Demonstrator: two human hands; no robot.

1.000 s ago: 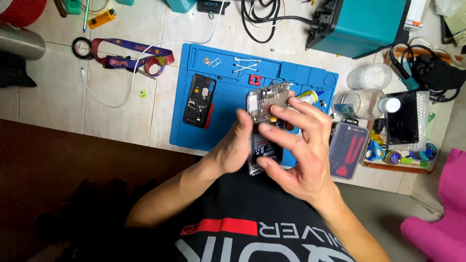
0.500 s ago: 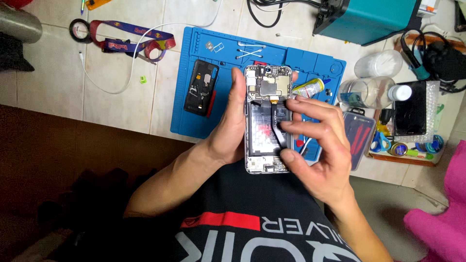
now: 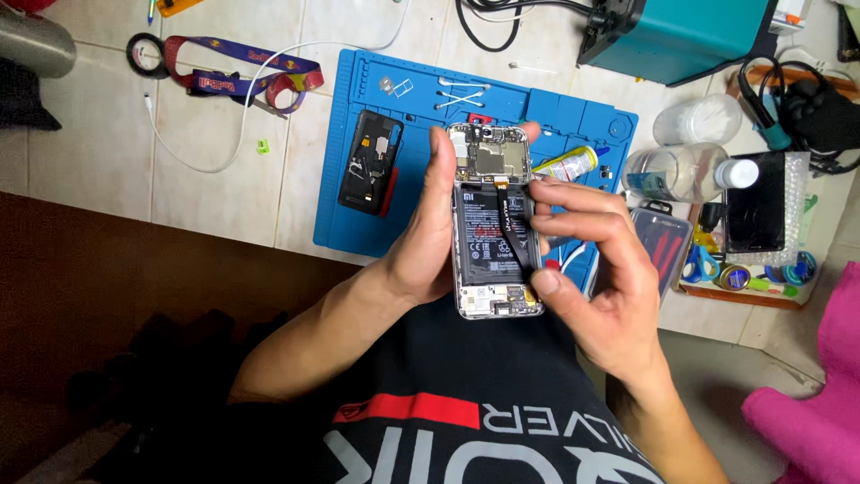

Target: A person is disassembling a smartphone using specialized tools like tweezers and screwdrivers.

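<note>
Above blue repair mat (image 3: 358, 229), left hand (image 3: 430, 242) is gripping opened phone (image 3: 495, 224) lengthwise upright, right hand (image 3: 596, 269) pinching black flex strip (image 3: 515, 235) at phone's right edge.

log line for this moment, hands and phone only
left hand: holds opened phone | right hand: fingers on black ribbon cable | below: blue mat

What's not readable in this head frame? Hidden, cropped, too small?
- Opened phone, head view: its left edge is covered by the left hand, its lower right corner by the right hand.
- Blue mat: the middle is hidden behind phone and hands.
- Small parts at the mat's top: too small to identify.
- Teal box: cut off by the top edge.
- Pink cloth: cut off by the right edge.
</note>
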